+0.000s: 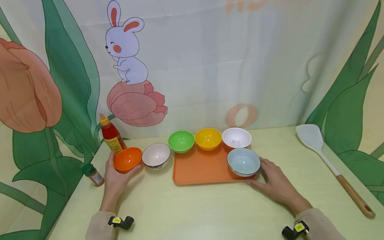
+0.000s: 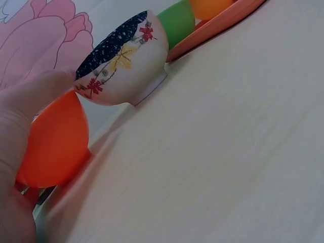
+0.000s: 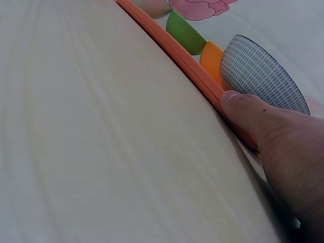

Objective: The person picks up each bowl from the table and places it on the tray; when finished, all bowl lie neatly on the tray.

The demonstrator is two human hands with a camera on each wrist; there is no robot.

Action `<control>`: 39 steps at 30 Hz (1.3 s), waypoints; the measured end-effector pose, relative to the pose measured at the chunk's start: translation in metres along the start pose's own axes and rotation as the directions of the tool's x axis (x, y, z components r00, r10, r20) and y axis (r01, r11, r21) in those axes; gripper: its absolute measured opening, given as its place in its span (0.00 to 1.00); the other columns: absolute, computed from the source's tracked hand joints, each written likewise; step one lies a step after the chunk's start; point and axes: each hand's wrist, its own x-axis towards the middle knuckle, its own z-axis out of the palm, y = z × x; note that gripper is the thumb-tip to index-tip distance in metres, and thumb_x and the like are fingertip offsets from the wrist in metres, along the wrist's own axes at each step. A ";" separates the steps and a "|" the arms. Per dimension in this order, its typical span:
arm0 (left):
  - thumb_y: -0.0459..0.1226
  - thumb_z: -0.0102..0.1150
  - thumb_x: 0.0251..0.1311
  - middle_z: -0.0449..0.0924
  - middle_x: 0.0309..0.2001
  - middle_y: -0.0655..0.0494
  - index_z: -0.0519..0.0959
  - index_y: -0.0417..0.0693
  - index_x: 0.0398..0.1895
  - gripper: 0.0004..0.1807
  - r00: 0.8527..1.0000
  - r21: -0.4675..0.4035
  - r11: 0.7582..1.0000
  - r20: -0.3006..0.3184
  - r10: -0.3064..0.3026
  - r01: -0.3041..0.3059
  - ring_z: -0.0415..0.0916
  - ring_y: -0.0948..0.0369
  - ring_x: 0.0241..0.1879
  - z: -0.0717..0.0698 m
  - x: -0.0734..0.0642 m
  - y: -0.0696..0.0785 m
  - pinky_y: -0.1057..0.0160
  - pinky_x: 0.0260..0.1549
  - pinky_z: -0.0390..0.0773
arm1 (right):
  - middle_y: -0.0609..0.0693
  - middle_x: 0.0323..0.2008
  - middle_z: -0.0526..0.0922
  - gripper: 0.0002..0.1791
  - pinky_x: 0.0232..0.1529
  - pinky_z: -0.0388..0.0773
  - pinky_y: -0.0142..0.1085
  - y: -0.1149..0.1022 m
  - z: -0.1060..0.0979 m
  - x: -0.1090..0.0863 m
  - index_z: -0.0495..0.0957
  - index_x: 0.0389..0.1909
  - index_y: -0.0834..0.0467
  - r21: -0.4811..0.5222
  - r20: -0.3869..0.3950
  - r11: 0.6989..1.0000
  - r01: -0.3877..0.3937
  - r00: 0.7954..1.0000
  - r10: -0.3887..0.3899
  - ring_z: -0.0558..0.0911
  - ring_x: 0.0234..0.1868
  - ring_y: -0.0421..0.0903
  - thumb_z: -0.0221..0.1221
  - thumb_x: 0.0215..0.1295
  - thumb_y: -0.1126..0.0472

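Cartoon-printed cloth (image 1: 195, 66) fills the upper part of the frame, behind a pale counter (image 1: 186, 213). Left of center in the head view, the orange bowl (image 1: 128, 159) is held in the left grip (image 1: 117, 178), thumb along its near right side and fingers around its left; whether its base bears on the counter I cannot tell. Its rim lies just beside the floral bowl (image 1: 156, 155), so a push toward the center would probably knock the two together.

Right of center, the blue bowl (image 1: 243, 162) is at the near right corner of the orange tray (image 1: 198, 173). The right grip (image 1: 277, 185) curves in at its right side, thumb by the tray's front rim; I cannot tell whether it pinches the bowl, the tray or merely touches. If that thumb catches the rim, a pull on the bowl could drag the tray as well, jostling the green bowl (image 1: 181, 141), yellow bowl (image 1: 208, 139) and white bowl (image 1: 236, 137) crowded along its far edge.

Farther out, the sauce bottle (image 1: 114, 136) stands close behind the orange bowl; tall and narrow, it looks likeliest to topple if the knuckles drift toward the upper left. A wide swing of the left wrist could send the green-capped jar (image 1: 93, 175) off the nearby counter edge. At the far right, the spatula (image 1: 331, 163) lies well apart and seems least at risk.
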 end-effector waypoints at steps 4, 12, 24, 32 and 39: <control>0.57 0.83 0.61 0.51 0.90 0.44 0.39 0.57 0.94 0.72 1.000 -0.018 1.000 -0.001 -0.021 0.021 0.55 0.41 0.86 0.000 0.002 -0.004 0.32 0.82 0.63 | 0.68 0.79 0.72 0.56 0.77 0.62 0.77 0.001 0.000 0.001 0.66 0.83 0.65 -0.005 -0.001 1.000 0.003 1.000 -0.003 0.68 0.80 0.71 0.75 0.68 0.34; 0.53 0.84 0.62 0.54 0.89 0.42 0.45 0.52 0.94 0.68 0.994 -0.069 0.992 -0.040 -0.105 0.102 0.56 0.40 0.86 0.000 0.000 -0.005 0.34 0.81 0.65 | 0.68 0.80 0.71 0.57 0.77 0.62 0.77 0.001 0.001 -0.001 0.65 0.84 0.65 -0.008 0.003 1.000 -0.008 1.000 0.008 0.68 0.80 0.71 0.74 0.68 0.32; 0.51 0.86 0.59 0.59 0.87 0.51 0.51 0.58 0.92 0.65 0.983 -0.135 0.990 -0.175 -0.063 0.039 0.60 0.47 0.85 0.005 -0.001 0.014 0.39 0.81 0.68 | 0.68 0.79 0.72 0.57 0.77 0.63 0.76 0.003 0.000 -0.003 0.66 0.83 0.66 -0.006 0.002 1.000 -0.013 1.000 0.013 0.68 0.79 0.71 0.75 0.68 0.34; 0.51 0.87 0.58 0.67 0.84 0.58 0.58 0.59 0.90 0.61 0.979 -0.182 0.977 -0.188 0.077 -0.112 0.67 0.54 0.81 0.011 -0.008 0.054 0.46 0.79 0.72 | 0.69 0.79 0.71 0.57 0.77 0.63 0.76 0.001 0.000 0.000 0.65 0.84 0.67 -0.010 0.010 1.000 -0.011 1.000 0.012 0.68 0.80 0.72 0.74 0.68 0.33; 0.43 0.87 0.59 0.69 0.82 0.60 0.60 0.55 0.90 0.59 0.971 -0.284 0.931 -0.133 0.197 -0.228 0.68 0.58 0.80 0.019 -0.024 0.089 0.56 0.80 0.70 | 0.69 0.79 0.71 0.58 0.77 0.63 0.77 0.001 0.001 0.000 0.65 0.83 0.67 -0.009 0.009 1.000 -0.015 1.000 0.015 0.68 0.80 0.72 0.74 0.68 0.32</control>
